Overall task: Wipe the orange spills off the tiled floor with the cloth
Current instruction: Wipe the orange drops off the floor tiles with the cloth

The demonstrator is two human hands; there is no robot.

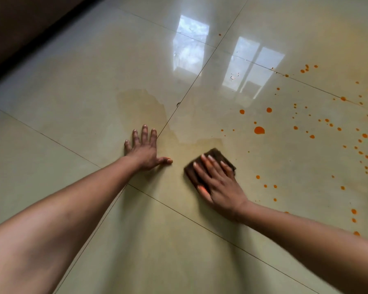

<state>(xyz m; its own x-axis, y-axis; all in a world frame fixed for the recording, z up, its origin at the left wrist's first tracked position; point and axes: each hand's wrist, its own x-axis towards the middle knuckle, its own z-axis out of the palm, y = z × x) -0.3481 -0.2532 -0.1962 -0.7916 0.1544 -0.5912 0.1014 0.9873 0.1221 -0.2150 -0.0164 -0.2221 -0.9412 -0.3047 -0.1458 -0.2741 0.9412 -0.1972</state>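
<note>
A dark brown folded cloth (218, 156) lies flat on the glossy beige tiled floor (72, 128). My right hand (217, 183) presses down on it with fingers spread, covering most of it. My left hand (146, 150) rests flat on the floor to the left of the cloth, fingers apart, holding nothing. Orange spills (259, 130) dot the tiles to the right of the cloth, from one larger blob to several small drops reaching the right edge. A pale yellowish wet smear (142, 105) spreads above and between my hands.
A dark wall base (19, 39) runs diagonally along the upper left. Bright window reflections (249, 68) shine on the tiles at the top centre. Thin dark grout lines (179, 107) cross the floor near both hands.
</note>
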